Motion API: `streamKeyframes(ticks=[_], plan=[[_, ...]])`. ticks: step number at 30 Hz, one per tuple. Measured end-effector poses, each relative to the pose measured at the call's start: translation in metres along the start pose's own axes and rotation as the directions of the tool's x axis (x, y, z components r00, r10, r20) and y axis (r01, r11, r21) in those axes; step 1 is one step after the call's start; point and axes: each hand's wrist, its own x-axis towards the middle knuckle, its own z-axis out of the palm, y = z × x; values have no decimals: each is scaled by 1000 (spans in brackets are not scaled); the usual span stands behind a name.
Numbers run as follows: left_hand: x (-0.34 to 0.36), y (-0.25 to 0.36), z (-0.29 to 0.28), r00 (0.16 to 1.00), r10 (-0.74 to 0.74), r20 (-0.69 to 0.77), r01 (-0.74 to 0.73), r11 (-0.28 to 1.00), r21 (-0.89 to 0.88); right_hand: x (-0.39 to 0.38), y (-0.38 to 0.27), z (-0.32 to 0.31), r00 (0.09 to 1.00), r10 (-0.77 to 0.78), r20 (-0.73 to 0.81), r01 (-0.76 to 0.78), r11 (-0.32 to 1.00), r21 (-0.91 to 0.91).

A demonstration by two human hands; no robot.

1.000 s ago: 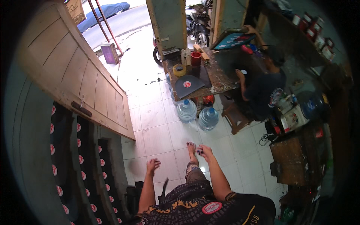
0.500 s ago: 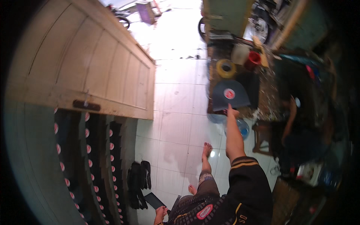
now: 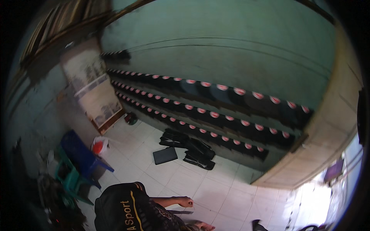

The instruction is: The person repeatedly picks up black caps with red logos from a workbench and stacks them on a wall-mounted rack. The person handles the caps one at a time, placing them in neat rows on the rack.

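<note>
My left hand (image 3: 186, 202) hangs over the tiled floor in front of my body, its fingers curled in, and I see nothing in them. Just below it shows a thin grey streak that I cannot make out. My right hand is out of the picture. A black flat rectangular piece (image 3: 165, 155) lies on the floor ahead of my left hand, apart from it. Beside that piece are several black bundles (image 3: 199, 159), some lying against one another. A dark shape (image 3: 258, 225) pokes in at the lower edge, mostly cut off.
Three long rows of black pieces with red-and-white round marks (image 3: 214, 114) line the green wall. A wooden door (image 3: 308, 161) stands at the right. Blue (image 3: 79, 156) and green chairs (image 3: 69, 177) are at the left, near a white bag (image 3: 101, 145) and a leaning board (image 3: 98, 100).
The view has swung left from the doorway and worktable to the wall rows. My right hand, earlier at a dark rounded piece on the worktable, has left the picture.
</note>
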Motion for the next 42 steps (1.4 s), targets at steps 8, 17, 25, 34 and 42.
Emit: streamKeyframes(ticks=[8,17,25,34,42], plan=[[-143,-106,-128,954,-300,-26,5,102,-995,-245,-292,158,445,-229,866,-216,911,352],[-412,-207,-278,716,-336,-612,-697,-386,-604,-521,-532,281,-206,-431,879,-874,484,32],[-507,-342,-369,507,-529,-680,-861,-268,-433,-662,-638,385,-513,-367,776,-653,754,-75],[-563,-459,-603,184,-678,-712,-686,430,-586,-793,-803,546,-502,-400,766,-606,795,18],[-557,-560,-813,-96,-532,-842,-608,701,-374,-823,-955,641,-119,-544,830,-524,745,413]])
